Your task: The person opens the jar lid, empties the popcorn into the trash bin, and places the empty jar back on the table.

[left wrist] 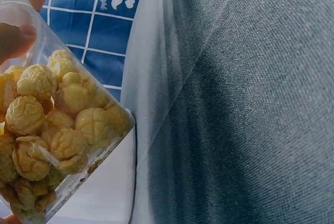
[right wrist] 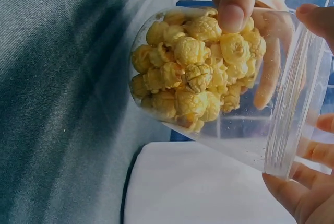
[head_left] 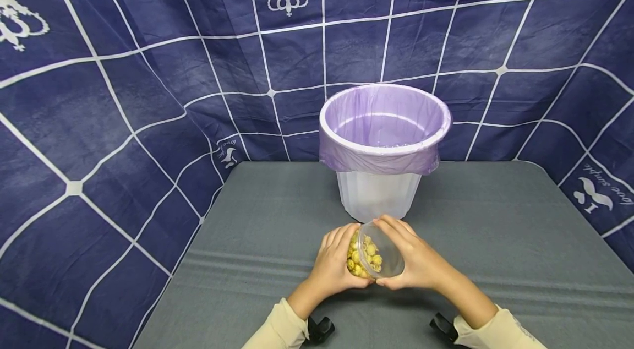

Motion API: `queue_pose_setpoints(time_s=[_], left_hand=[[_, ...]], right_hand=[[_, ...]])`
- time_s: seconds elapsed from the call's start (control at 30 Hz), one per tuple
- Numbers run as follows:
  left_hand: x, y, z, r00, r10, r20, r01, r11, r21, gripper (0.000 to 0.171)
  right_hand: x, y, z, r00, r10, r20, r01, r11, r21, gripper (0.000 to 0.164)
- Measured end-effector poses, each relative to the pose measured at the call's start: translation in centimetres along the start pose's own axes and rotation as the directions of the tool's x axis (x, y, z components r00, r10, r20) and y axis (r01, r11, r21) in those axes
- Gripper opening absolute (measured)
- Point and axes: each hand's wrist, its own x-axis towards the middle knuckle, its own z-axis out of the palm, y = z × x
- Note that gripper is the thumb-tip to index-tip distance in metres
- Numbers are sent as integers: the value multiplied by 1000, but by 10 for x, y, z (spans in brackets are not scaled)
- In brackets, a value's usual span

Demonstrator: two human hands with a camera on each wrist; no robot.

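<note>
A clear plastic jar (right wrist: 235,132) of yellow popcorn (right wrist: 190,72) is held tilted on its side, in front of the bin. My left hand (head_left: 329,261) grips the jar's body, its thumb pressed on the wall in the right wrist view. Around the clear, ridged lid end (right wrist: 292,104) curl the fingers and thumb of my right hand (head_left: 421,258). That end points right in the head view, and the lid looks seated on the jar. Popcorn has gathered toward the bottom, leaving space near the lid end.
Behind the hands stands a white bin (head_left: 378,192) with a purple liner bag (head_left: 386,159) folded over its rim. Both rest on a grey cloth-covered table (head_left: 257,217). A blue curtain with white lines (head_left: 163,74) hangs around the back and sides.
</note>
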Motion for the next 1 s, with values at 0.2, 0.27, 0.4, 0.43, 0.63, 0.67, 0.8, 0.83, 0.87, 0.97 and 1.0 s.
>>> queue_pose_setpoints(time_s=[0.2,0.27,0.4,0.43,0.63,0.67,0.8,0.83,0.87,0.97,1.0], left_hand=[[-1,-1,0,1000,17,-5,-17,1000,3,103],[-2,-2,0,1000,20,-3,-20,1000,6,103],[-2,-2,-1,1000,25,3,-25,1000,9,104],[-2,-2,-1,1000,25,3,-25,1000,9,104],[-2,-2,0,1000,4,12,-5,999,34,103],[-1,-2,0,1000,1,14,-1,999,44,102],[-1,-3,1,1000,9,-1,-9,997,80,101],[-1,-3,1,1000,13,-5,-13,996,85,102],[-1,-3,2,1000,14,-7,-13,996,90,102],[-2,-3,2,1000,12,-11,-11,996,88,102],[-2,-3,2,1000,8,-11,-7,996,87,102]], right_hand=[[-1,0,0,1000,-11,23,11,1000,4,101],[-1,0,0,999,-20,30,20,1000,2,102],[-2,1,0,998,-43,44,43,999,2,103],[-2,1,0,998,-44,51,43,999,6,103],[-3,-2,-3,996,36,83,-38,999,26,104],[-3,-4,-4,994,64,86,-66,998,20,106],[-3,-14,-4,975,205,82,-204,979,-27,108],[-2,-17,-3,967,244,77,-242,969,-41,107],[-2,-20,-2,957,281,72,-277,959,-62,107],[0,-25,1,929,365,55,-359,928,-102,107],[0,-26,2,922,385,52,-377,919,-115,107]])
